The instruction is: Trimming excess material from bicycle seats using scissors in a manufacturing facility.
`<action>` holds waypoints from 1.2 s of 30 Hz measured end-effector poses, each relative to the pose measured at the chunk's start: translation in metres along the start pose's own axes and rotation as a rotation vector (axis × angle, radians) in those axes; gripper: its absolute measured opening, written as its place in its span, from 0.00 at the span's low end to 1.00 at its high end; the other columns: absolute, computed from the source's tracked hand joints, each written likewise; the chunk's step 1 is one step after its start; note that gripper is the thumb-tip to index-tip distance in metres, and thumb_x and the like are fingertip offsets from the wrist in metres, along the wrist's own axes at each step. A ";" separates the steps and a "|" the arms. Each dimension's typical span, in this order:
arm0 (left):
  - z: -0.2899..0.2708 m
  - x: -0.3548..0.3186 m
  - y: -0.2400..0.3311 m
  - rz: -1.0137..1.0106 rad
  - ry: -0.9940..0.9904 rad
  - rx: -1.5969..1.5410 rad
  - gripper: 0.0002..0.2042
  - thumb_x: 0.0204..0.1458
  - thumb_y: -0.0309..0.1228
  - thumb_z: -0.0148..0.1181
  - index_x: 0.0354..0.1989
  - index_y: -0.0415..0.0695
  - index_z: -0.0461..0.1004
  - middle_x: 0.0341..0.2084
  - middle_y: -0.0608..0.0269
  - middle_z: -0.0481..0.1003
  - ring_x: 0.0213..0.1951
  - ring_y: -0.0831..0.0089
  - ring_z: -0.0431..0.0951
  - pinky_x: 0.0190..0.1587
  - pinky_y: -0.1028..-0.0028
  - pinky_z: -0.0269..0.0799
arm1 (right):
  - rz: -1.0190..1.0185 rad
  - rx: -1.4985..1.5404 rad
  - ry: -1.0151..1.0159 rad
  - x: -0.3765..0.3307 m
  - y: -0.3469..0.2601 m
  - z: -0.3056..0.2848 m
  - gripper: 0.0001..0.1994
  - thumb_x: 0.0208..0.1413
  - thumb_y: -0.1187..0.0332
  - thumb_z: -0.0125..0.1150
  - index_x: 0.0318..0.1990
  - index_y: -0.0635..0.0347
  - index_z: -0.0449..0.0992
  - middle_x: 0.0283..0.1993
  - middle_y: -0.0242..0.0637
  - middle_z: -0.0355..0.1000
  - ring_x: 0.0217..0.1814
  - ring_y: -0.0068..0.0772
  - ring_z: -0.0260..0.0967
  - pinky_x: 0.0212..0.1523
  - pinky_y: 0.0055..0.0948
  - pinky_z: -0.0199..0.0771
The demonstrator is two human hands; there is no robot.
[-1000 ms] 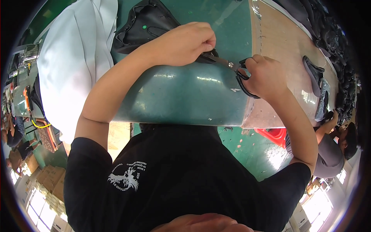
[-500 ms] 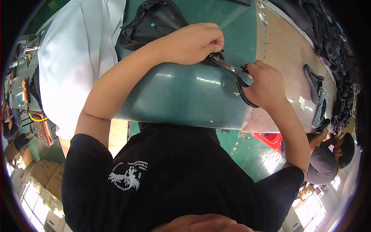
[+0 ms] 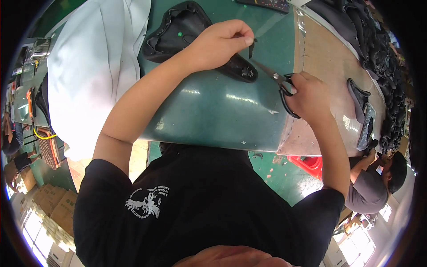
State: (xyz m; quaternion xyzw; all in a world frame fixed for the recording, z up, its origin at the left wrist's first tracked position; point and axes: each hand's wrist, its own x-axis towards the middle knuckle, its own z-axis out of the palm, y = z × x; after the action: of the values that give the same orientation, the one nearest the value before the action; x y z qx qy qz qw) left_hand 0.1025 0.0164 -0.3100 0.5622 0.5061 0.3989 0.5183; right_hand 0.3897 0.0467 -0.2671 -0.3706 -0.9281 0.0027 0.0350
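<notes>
Head cam: L hand pinched a sm. blk strip, R hand gripped scissors, & the blk saddle-shaped pc lay on the grn tbl, partly behind L forearm.

I see on my feed a black saddle-shaped piece with one bright green dot, black-handled scissors with grey blades, a green tabletop, a tan board, white cloth, and a black shirt bearing a white emblem.
</notes>
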 end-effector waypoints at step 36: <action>-0.135 0.212 0.115 0.759 0.856 1.357 0.32 0.51 0.34 0.69 0.67 0.50 0.68 0.70 0.57 0.63 0.71 0.54 0.62 0.72 0.54 0.55 | 0.594 1.615 0.339 0.024 0.034 0.061 0.12 0.60 0.66 0.68 0.29 0.62 0.75 0.19 0.28 0.68 0.17 0.19 0.64 0.19 0.22 0.63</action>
State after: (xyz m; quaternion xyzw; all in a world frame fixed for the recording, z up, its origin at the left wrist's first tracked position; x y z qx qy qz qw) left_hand 0.0245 0.2545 -0.1936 0.6810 0.5635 0.3339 -0.3274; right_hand 0.3915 0.0889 -0.3277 -0.4542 -0.4899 0.6128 0.4221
